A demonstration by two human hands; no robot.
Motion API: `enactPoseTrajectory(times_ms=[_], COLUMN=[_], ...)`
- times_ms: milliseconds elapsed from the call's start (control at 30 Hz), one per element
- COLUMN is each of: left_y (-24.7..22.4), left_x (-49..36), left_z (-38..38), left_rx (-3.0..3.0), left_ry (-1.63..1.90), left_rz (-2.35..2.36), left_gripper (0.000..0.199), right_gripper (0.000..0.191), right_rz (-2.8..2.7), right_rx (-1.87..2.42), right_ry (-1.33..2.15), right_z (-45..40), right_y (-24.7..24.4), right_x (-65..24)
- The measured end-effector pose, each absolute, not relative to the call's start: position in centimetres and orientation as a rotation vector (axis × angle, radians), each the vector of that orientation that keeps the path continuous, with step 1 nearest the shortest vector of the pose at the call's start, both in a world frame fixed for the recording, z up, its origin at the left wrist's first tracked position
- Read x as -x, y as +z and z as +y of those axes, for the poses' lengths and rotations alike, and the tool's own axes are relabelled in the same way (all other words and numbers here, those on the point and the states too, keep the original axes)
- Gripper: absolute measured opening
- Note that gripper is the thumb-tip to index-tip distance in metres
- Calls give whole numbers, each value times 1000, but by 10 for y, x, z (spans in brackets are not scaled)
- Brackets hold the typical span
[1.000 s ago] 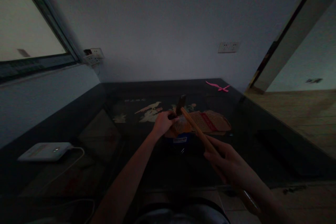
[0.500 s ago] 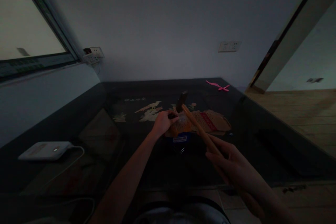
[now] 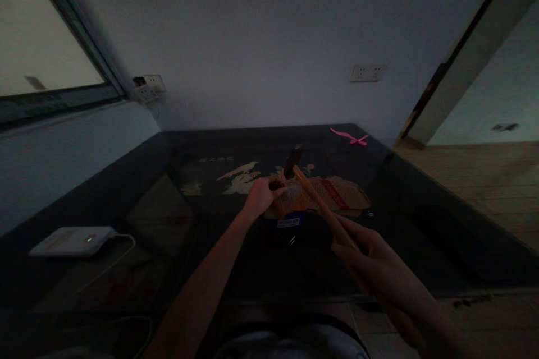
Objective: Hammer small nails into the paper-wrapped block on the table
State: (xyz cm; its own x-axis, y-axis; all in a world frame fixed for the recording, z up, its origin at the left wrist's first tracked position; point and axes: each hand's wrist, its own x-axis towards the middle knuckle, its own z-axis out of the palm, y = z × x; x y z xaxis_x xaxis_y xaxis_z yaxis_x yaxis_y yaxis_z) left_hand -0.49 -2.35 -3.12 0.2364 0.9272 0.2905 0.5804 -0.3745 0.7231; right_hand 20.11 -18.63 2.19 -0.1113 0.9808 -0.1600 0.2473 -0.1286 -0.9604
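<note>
My right hand [image 3: 366, 258] is wrapped round the wooden handle of a hammer [image 3: 318, 199]. The hammer's dark head is over the left part of a brown cardboard piece [image 3: 353, 196] with a red band. Close by the head, my left hand [image 3: 263, 196] is closed, thumb and fingers pinched at the cardboard's left end. What lies between those fingertips is too small and dark to make out. An orange, speckled patch [image 3: 292, 199] shows beside my left fingers. Below it sits a blue item with a white label [image 3: 288, 222].
Everything lies on a dark, glossy table [image 3: 252, 275] with a bird picture on its top. A white power bank [image 3: 71, 241] with a cable is at the left. A pink ribbon [image 3: 353, 139] lies at the back right, a black flat object [image 3: 455, 241] at the right.
The hammer head has shifted very slightly up and to the right. My left hand and the cardboard stay in the same place.
</note>
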Motion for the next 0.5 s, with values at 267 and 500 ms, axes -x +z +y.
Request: enactPoseTrajectory(times_ms=[267,500], left_y=[-27,-30], left_x=[6,6], left_z=[-26,-24], left_rx=[-2058,-2029], left_ry=[977,970], left_rz=[1381,1343], left_gripper=[11,11], right_gripper=[67,67], right_rz=[-1405,-1438], right_rx=[1464,1428], right_ry=[1386,1366], right_z=[-183,-187], right_y=[14,17], right_x=[-201,-202])
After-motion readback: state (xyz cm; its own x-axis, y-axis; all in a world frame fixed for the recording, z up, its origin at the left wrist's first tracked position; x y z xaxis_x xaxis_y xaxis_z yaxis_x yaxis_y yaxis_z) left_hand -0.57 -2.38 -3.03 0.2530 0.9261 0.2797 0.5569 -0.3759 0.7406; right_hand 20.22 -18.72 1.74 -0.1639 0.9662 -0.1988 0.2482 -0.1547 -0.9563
